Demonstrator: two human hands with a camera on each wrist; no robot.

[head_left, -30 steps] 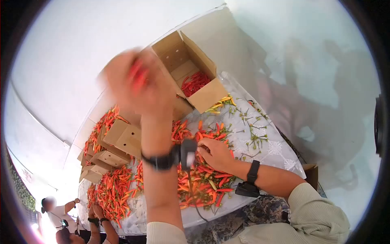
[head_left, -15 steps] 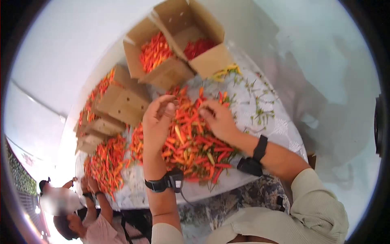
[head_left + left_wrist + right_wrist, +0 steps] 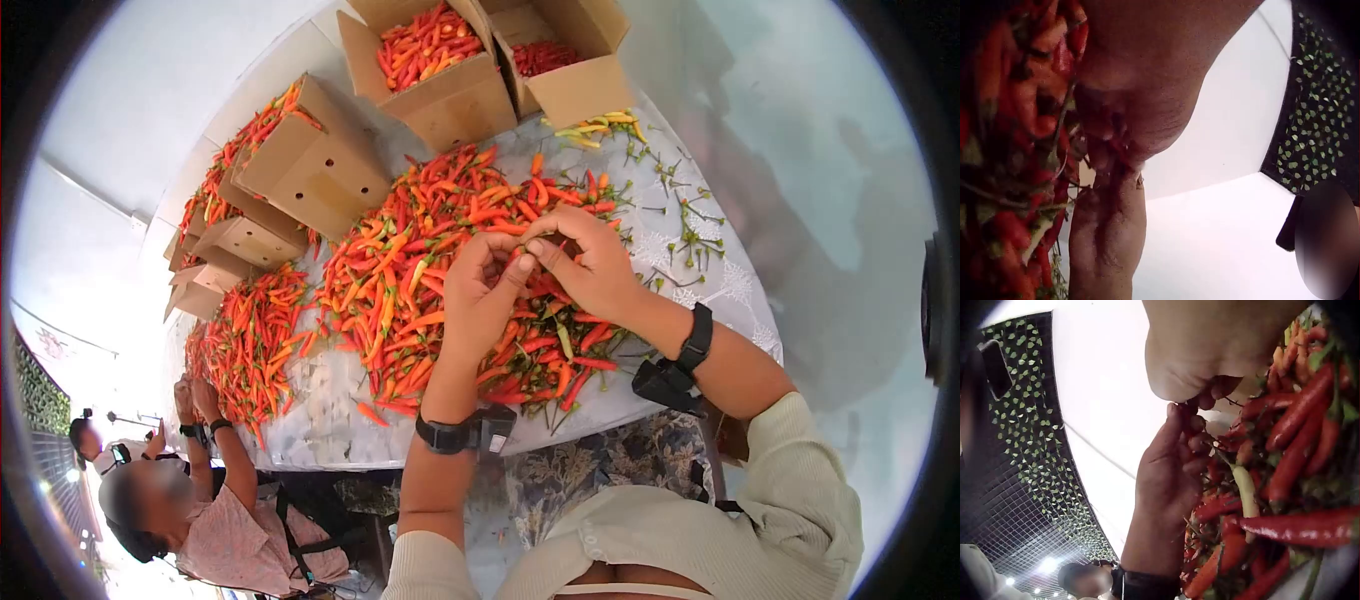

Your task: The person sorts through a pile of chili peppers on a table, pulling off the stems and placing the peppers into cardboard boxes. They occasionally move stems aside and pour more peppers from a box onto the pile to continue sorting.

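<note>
Over a large pile of red and orange chili peppers (image 3: 400, 270), my two hands meet at their fingertips. Curled fingers and thumb of my left hand (image 3: 482, 295) pinch a small red pepper (image 3: 517, 254), mostly hidden by the fingers. From the other side, the thumb and forefinger of my right hand (image 3: 595, 268) pinch at its end; whether they grip the stem or the flesh is hidden. In the right wrist view, my left hand (image 3: 1169, 462) holds the dark red pepper beneath my right hand (image 3: 1210, 344). The left wrist view shows the contact dimly.
Two open cardboard boxes (image 3: 455, 105) with peppers stand at the back; more pepper-filled boxes (image 3: 320, 165) are at left. Yellow peppers (image 3: 600, 125) and loose green stems (image 3: 695, 230) lie at right on the white tablecloth (image 3: 330, 430). Another person (image 3: 220, 520) sits at lower left.
My left hand, earlier raised toward the boxes with red peppers in it, has come down to the pile and now meets my right hand. The head view has shifted, with the boxes now higher.
</note>
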